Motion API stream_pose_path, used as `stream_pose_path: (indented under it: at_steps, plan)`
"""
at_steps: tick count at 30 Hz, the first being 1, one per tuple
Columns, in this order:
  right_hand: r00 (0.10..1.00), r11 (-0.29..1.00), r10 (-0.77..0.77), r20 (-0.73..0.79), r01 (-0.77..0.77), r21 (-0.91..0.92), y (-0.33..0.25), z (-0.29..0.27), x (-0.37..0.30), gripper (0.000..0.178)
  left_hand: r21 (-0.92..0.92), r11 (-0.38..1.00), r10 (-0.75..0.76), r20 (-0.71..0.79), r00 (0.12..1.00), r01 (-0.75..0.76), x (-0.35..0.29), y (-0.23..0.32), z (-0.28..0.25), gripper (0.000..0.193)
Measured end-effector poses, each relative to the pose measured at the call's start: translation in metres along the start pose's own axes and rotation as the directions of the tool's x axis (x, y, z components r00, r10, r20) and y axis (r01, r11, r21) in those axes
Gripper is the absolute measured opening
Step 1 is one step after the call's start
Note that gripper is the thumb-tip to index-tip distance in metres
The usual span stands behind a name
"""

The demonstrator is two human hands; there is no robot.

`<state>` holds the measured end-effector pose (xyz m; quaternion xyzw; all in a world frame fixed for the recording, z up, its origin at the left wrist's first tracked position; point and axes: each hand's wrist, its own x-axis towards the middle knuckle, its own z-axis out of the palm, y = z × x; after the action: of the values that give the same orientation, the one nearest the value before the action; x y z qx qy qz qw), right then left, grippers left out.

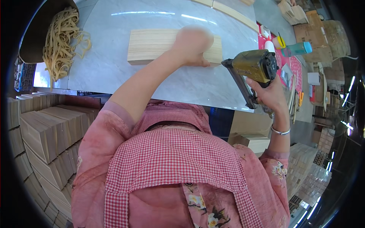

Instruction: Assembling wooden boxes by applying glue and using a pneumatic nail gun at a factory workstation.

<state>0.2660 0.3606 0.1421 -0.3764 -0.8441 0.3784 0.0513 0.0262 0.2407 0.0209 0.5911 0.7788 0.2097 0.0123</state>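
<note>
A long, pale wooden box (152,45) lies flat on the grey marbled tabletop, its long side facing me. My left hand (193,45) presses down over its right half, the thumb bent over the near edge; the other fingers are smeared. Wrapped around the handle of a pneumatic nail gun (249,64) is my right hand (270,95), with the thumb along the grip. The gun has a dull gold body and black magazine. Its nose points left, close to the box's right end, and I see a small gap between them.
A heap of tan strips (62,45) spills from a dark container at left. Stacked wooden boxes (53,129) stand below the table's left side. Beyond the gun are a teal bottle (296,49) and a red patterned cloth (296,68). Wooden strips (235,16) lie along the far edge.
</note>
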Motion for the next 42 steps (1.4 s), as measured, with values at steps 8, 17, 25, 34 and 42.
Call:
stream_pose_path:
  at_steps: [8,17,25,34,42]
  plan:
    - [0.992,0.991,0.120,-0.025,-0.121,-0.058,-0.015,0.005,-0.003,0.039,-0.008,1.000,0.004,0.022,1.000,-0.004,0.002,-0.002,0.002,0.047]
    - [0.958,0.946,0.285,0.026,-0.277,-0.170,-0.044,0.006,-0.006,0.039,0.030,0.999,-0.011,-0.022,1.000,0.012,-0.012,-0.009,-0.008,0.049]
    - [0.998,0.999,0.040,-0.045,-0.040,0.002,-0.022,0.010,-0.020,0.040,0.275,0.958,-0.089,0.022,0.996,0.080,-0.108,-0.111,-0.079,0.050]
    - [0.998,0.996,0.061,0.031,-0.059,-0.061,-0.045,0.029,-0.005,0.040,0.073,0.976,-0.207,0.041,0.977,0.204,-0.084,-0.059,-0.061,0.051]
    - [0.997,0.996,0.053,0.051,-0.049,-0.069,-0.045,0.029,0.005,0.039,-0.011,0.972,-0.233,0.016,0.972,0.233,-0.082,-0.058,-0.053,0.052]
